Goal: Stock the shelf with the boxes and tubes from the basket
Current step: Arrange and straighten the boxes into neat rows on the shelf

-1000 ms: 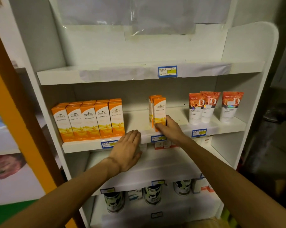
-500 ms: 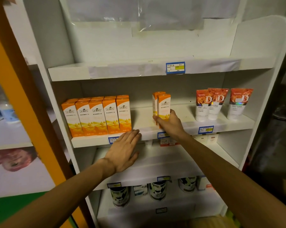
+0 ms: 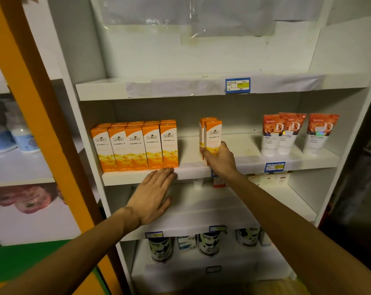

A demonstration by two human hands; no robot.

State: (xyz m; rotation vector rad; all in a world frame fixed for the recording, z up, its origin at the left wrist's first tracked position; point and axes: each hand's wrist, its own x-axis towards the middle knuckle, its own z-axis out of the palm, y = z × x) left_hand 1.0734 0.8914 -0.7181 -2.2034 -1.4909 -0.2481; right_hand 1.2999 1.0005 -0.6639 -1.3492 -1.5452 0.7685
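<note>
A white shelf unit faces me; its middle shelf [image 3: 254,162] carries the goods. Several orange boxes [image 3: 135,145] stand in two rows at the shelf's left. Two more orange boxes [image 3: 211,135] stand near the middle, and my right hand [image 3: 219,159] grips their lower part. My left hand [image 3: 152,194] lies flat and open against the shelf's front edge, just below the row of boxes. Three orange-and-white tubes [image 3: 297,133] stand cap-down at the right. The basket is out of view.
An orange post [image 3: 31,116] runs down the left, with another shelf holding bottles [image 3: 20,135] beyond it. The top shelf [image 3: 180,86] bears a blue price tag. Dark tins [image 3: 209,244] stand on the lowest shelf. Small boxes [image 3: 267,178] sit under the middle shelf.
The view has shifted closer and to the left. My right hand has slid a little up the two boxes, which stay in place. My left hand has barely moved.
</note>
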